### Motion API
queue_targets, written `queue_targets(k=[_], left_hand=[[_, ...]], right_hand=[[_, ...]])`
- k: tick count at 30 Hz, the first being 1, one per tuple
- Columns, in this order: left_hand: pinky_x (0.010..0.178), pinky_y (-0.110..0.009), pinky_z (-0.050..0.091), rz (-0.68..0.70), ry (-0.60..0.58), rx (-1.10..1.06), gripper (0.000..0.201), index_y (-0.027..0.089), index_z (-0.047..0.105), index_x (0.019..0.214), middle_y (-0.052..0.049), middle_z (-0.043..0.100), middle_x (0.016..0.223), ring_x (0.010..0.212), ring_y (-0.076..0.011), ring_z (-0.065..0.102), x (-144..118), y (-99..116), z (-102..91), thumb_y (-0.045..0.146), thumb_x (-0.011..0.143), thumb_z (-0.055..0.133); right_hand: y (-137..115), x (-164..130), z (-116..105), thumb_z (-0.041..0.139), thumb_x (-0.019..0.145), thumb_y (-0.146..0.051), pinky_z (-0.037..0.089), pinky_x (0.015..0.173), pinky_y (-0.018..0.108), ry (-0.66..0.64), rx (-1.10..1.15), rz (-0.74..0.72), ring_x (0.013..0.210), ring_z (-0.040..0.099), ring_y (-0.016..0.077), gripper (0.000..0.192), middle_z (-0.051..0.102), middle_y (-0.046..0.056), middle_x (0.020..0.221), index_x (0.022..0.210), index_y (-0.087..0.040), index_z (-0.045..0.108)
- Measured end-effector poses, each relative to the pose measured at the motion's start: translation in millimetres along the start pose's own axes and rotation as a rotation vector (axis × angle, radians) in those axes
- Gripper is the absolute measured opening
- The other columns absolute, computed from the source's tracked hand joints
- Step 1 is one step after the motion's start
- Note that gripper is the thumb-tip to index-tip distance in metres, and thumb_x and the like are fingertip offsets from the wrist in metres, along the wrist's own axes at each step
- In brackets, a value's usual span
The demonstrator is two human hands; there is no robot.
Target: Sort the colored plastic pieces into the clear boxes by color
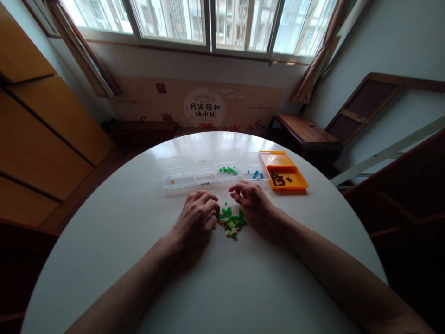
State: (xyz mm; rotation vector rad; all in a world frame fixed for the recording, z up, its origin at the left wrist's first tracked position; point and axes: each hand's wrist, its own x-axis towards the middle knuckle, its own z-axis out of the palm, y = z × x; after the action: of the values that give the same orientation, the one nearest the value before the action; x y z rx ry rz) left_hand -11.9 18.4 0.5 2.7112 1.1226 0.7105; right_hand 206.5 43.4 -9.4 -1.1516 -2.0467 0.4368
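The pile of small beads [231,222] lay between both hands: left hand [194,221] curled, fingertips touching it at 9 o'clock; right hand [253,205] loosely open at 2 o'clock. Clear boxes [205,172] and an orange tray [285,172] sat toward 12 o'clock, nothing blocking.

window [205,21]: daylight | cabinet [38,125]: wood, left | bench [306,132]: dark, perhaps wood

Two bare forearms and hands.
No sleeves, rings, watch or gloves on left hand [194,218] or right hand [255,204]; short nails.
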Motion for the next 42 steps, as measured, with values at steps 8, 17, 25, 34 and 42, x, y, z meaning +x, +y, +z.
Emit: queue_targets(k=[8, 17, 25, 34, 42], left_hand=[[0.094, -0.045, 0.036, -0.047, -0.019, -0.031, 0.008, 0.021, 0.063, 0.082, -0.005, 0.064, 0.109, 0.109, -0.0256, 0.049, 1.3, 0.4, -1.4, 0.021, 0.083, 0.055], [0.09, -0.04, 0.036, -0.057, 0.032, -0.07, 0.013, 0.02, 0.063, 0.084, -0.004, 0.065, 0.105, 0.105, -0.0225, 0.051, 2.9, -2.2, 1.7, 0.024, 0.09, 0.052], [0.08, -0.034, 0.039, 0.027, 0.272, 0.007, 0.01, 0.019, 0.061, 0.082, -0.002, 0.066, 0.08, 0.085, -0.0188, 0.053, 4.9, -0.3, 0.2, 0.024, 0.09, 0.055], [0.079, -0.032, 0.039, 0.093, 0.334, 0.044, 0.008, 0.02, 0.06, 0.081, -0.001, 0.065, 0.077, 0.082, -0.0179, 0.053, 4.7, -2.1, 1.1, 0.025, 0.087, 0.061], [0.079, -0.032, 0.04, 0.107, 0.36, 0.029, 0.006, 0.02, 0.061, 0.081, -0.001, 0.066, 0.076, 0.082, -0.0179, 0.054, 4.1, -3.6, 1.1, 0.024, 0.086, 0.062]], right_hand=[[-0.2, -2.5, 2.4, 0.059, 0.084, -0.018, 0.043, 0.069, 0.025, -0.023, 0.009, 0.001, 0.07, 0.057, 0.0127, 0.012, 0.064, 0.003, 0.08, 0.093, -0.018, 0.067], [1.1, -2.6, 4.1, 0.059, 0.084, -0.018, 0.042, 0.067, 0.023, -0.038, 0.022, -0.001, 0.069, 0.056, 0.0117, 0.013, 0.063, 0.002, 0.079, 0.094, -0.017, 0.068], [-17.4, -2.7, 5.2, 0.061, 0.083, -0.022, 0.039, 0.059, 0.02, -0.151, 0.186, -0.037, 0.058, 0.047, 0.0079, 0.013, 0.059, 0.0, 0.073, 0.09, -0.017, 0.07], [-23.6, -3.3, 10.3, 0.056, 0.087, -0.023, 0.04, 0.062, 0.02, -0.227, 0.327, -0.059, 0.065, 0.052, 0.0099, 0.016, 0.06, 0.001, 0.075, 0.087, -0.015, 0.07], [-23.9, -3.9, 11.9, 0.056, 0.085, -0.022, 0.04, 0.061, 0.021, -0.205, 0.349, -0.019, 0.064, 0.052, 0.0099, 0.016, 0.06, 0.001, 0.074, 0.088, -0.015, 0.071]])
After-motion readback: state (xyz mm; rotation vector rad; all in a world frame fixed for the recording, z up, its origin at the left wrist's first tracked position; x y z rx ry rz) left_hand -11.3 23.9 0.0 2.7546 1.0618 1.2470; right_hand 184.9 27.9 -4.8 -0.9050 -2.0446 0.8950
